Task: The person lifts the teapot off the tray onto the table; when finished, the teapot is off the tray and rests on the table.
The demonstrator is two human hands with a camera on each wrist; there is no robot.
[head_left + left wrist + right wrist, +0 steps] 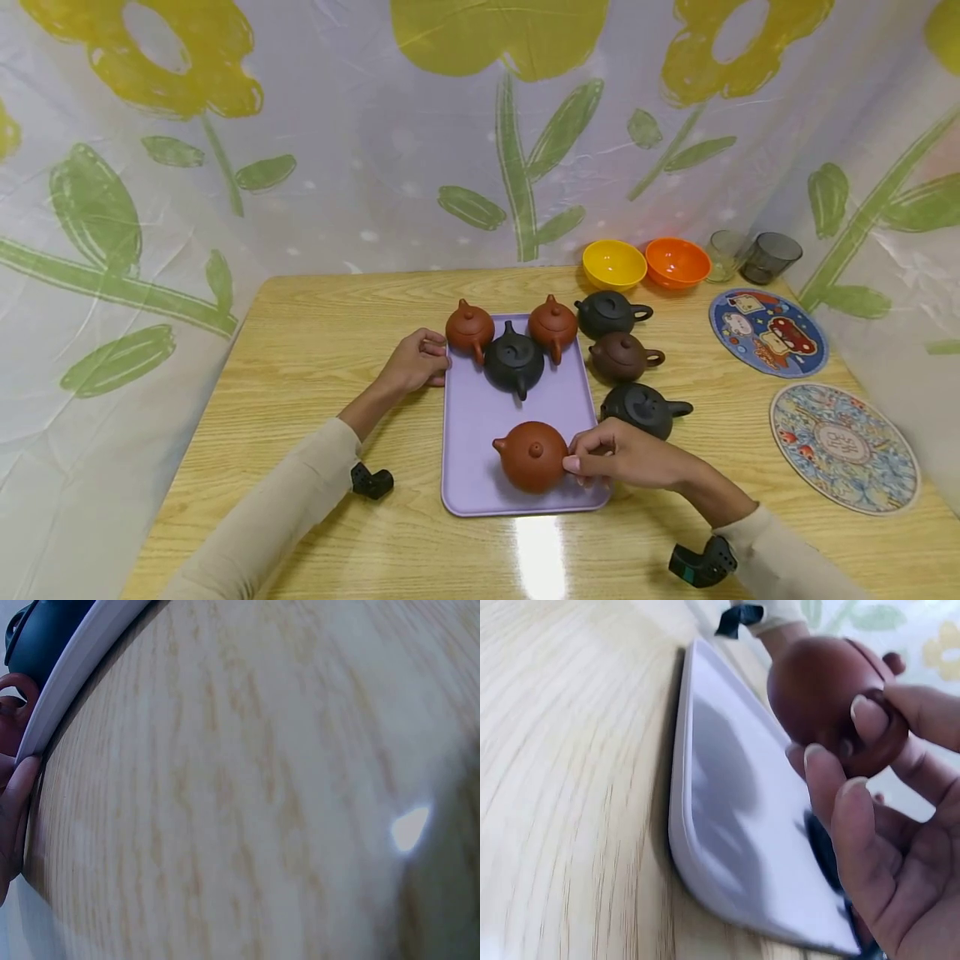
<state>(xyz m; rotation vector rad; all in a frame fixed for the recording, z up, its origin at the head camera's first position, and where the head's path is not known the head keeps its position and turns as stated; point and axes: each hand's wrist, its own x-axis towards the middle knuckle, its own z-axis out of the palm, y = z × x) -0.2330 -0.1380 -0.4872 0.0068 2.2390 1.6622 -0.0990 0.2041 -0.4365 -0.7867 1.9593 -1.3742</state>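
Observation:
In my right hand a reddish-brown teapot is pinched by its handle, spout to the left. The right wrist view shows it raised above the lilac tray, its shadow below and a finger through the handle loop. My left hand holds the tray's left rim, fingertips at the edge; most of that hand is cut off in the left wrist view. On the tray's far half sit a black teapot and two reddish-brown teapots, one at the left and one at the right.
Right of the tray stand a black teapot, a dark brown teapot and another black teapot. A yellow bowl, an orange bowl and two glasses line the back. Two round mats lie at the right.

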